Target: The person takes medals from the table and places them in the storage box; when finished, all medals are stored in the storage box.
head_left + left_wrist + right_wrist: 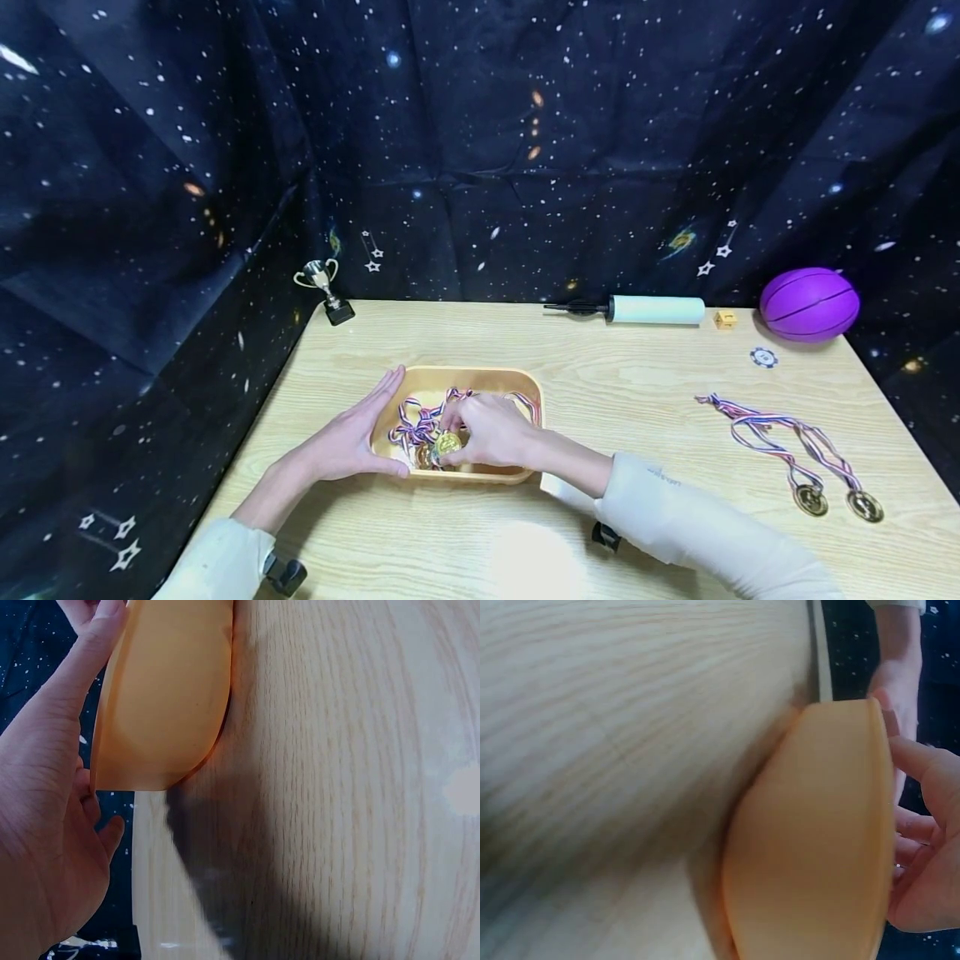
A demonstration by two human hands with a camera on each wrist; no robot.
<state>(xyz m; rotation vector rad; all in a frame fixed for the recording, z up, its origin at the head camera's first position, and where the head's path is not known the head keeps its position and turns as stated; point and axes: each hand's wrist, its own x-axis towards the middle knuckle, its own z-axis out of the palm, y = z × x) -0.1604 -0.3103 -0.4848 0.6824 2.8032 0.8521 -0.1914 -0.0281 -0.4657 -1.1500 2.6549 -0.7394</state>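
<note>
An orange plastic box [525, 382] stands on the table and holds several medals on striped ribbons [408, 429]. My left hand [341, 442] holds the box's left end, with the thumb along the near rim and the fingers at the far left corner. In the left wrist view, the box's outer wall [169, 697] fills the top. My right hand [491, 429] reaches into the box and pinches a gold medal [447, 443] between thumb and fingers. A bronze-coloured medal [423, 457] lies beside it. The right wrist view shows my right hand [930, 832] over the rim, its fingertips hidden by the wall.
Two medals with ribbons [811, 499] lie at the right of the table. Along the back are a small trophy [337, 310], a hand pump [656, 309], a yellow block [725, 320], a poker chip [763, 357] and a purple ball [810, 305]. Dark star-patterned cloth hangs behind.
</note>
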